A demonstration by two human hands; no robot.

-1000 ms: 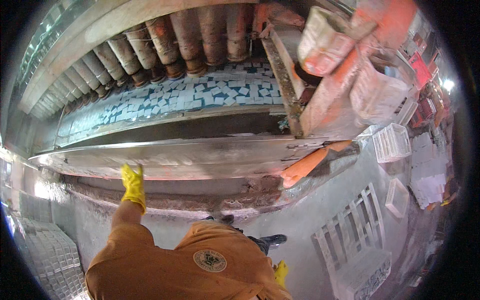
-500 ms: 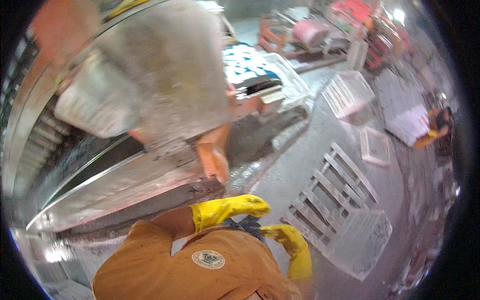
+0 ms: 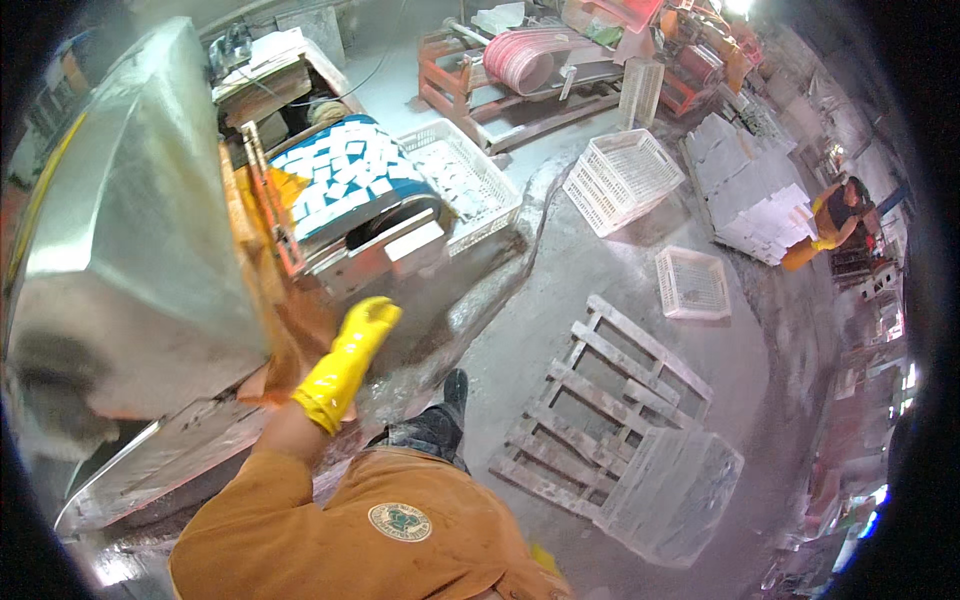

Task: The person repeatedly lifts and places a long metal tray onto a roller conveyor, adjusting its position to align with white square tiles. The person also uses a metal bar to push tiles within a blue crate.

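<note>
My left hand [image 3: 368, 318], in a wet yellow rubber glove, is raised ahead of my body with its fingers curled in and nothing visible in them. It is nearest to the end of a blue conveyor belt [image 3: 318, 212] scattered with small white rectangular pieces [image 3: 347, 148], and appears apart from it. A white plastic crate [image 3: 505, 207] at the belt's end holds more such pieces. Of my right hand, only a scrap of yellow glove [image 3: 543, 558] shows beside my brown jacket; its fingers are hidden.
A large metal housing [image 3: 130, 260] stands at left. Slatted pallets [image 3: 590, 405] lie on the wet floor [image 3: 490, 390], beside a grey slab [image 3: 672, 490]. Stacked white crates [image 3: 625, 175] and a single crate [image 3: 693, 283] are farther off. Another person [image 3: 835, 220] stands by piled white slabs [image 3: 750, 190].
My view has swung left and forward, bringing the belt closer. My left hand has risen away from my waist; my right hand has dropped almost out of sight. One of my feet now shows.
</note>
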